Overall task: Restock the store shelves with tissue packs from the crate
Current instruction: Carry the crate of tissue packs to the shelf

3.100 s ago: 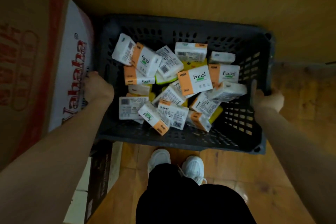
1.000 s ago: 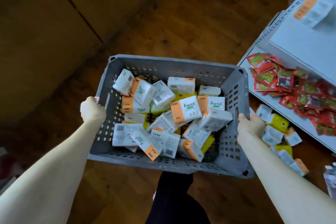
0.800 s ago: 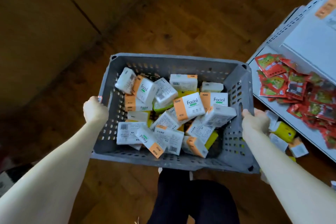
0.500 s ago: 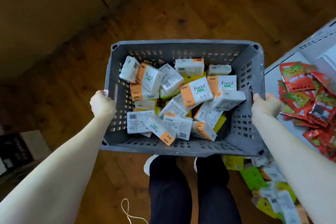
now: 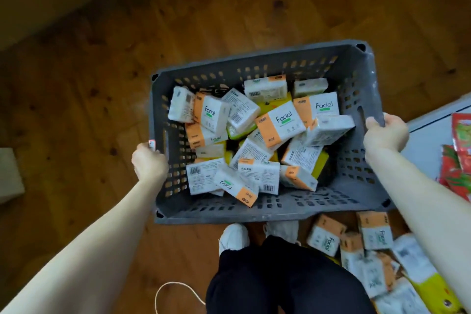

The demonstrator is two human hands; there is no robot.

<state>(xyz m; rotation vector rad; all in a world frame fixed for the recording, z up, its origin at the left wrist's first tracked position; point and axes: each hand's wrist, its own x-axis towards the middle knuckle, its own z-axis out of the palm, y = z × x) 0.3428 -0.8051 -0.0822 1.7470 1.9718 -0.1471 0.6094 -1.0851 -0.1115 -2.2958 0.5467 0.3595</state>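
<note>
Left hand point(image 5: 149, 163) and right hand point(image 5: 386, 132) clamp the crate point(image 5: 356, 186) sides. Tissue packs point(image 5: 280, 123) jumbled inside. More packs point(image 5: 328, 239) lie below it.

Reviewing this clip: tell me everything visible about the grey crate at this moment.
The grey crate is a rectangular tub, seemingly plastic, with slotted walls and floor and a thick rim. It is held off the wooden floor, roughly level, by both hands: the left hand grips its left wall and the right hand its right rim. A loose jumble of tissue packs, mostly white and orange, covers its bottom.
</note>
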